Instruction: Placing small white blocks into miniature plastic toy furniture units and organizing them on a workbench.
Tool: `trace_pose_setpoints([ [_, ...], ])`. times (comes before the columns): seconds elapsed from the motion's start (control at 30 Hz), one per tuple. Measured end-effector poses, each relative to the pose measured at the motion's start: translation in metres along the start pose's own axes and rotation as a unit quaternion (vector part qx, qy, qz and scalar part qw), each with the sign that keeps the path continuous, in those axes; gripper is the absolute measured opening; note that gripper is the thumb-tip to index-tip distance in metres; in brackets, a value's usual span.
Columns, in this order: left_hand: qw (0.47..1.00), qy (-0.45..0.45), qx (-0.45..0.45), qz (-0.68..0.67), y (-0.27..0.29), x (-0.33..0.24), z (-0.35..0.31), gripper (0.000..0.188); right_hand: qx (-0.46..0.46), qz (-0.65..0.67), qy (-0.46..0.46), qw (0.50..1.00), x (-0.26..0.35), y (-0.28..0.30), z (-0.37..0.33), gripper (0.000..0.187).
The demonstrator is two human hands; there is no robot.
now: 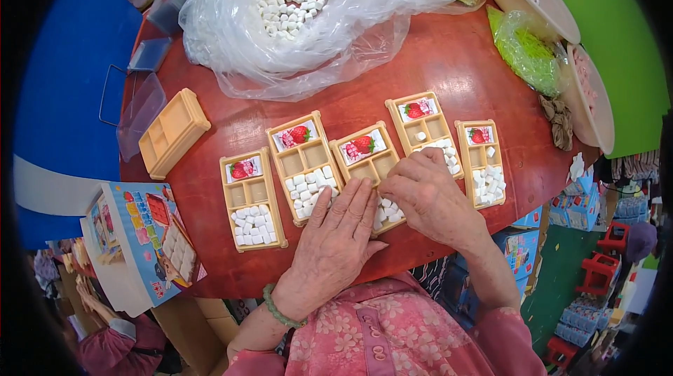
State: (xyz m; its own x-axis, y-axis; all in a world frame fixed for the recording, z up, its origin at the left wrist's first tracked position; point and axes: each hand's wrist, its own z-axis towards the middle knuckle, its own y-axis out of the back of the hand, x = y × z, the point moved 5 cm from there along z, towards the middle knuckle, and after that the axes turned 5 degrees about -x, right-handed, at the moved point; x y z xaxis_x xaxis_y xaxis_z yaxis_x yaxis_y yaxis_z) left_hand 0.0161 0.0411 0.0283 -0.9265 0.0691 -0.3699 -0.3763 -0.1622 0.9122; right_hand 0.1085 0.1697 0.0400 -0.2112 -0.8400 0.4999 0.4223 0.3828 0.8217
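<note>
Several cream compartment trays stand in a row across the table, each with a strawberry-printed packet in its upper compartment and small white marshmallows in its large lower one. My left hand (333, 229), fingers stretched out together, lies along the left side of the middle tray (362, 146), beside the second tray (298, 141). Over the middle tray's right side, my right hand (431, 200) is curled with thumb and fingers together; what it holds, if anything, is hidden. Just beyond it, the fourth tray (413, 111) has one marshmallow (420, 136) in a small compartment. Both hands partly cover the middle tray's marshmallows (387, 213).
A large clear plastic bag (231, 32) of marshmallows lies open at the far side. Stacked trays (172, 134) and a printed box (151, 236) are at left. A green bag (522, 53), brown cloth (557, 123) and pale basins (589, 106) line the right edge.
</note>
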Motion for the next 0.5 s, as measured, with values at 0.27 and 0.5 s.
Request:
trace_pose_setpoints([
  [0.27,1.0,0.012,-0.005,-0.017,-0.0013,-0.0014,0.0032,0.079,-0.019,0.015,-0.003,1.0,-0.0032,0.0008,-0.0014,0.014],
  [0.5,1.0,0.01,-0.002,-0.002,0.0005,-0.0012,0.0036,0.081,-0.028,0.024,-0.02,0.999,-0.0023,0.0041,-0.0024,0.016],
])
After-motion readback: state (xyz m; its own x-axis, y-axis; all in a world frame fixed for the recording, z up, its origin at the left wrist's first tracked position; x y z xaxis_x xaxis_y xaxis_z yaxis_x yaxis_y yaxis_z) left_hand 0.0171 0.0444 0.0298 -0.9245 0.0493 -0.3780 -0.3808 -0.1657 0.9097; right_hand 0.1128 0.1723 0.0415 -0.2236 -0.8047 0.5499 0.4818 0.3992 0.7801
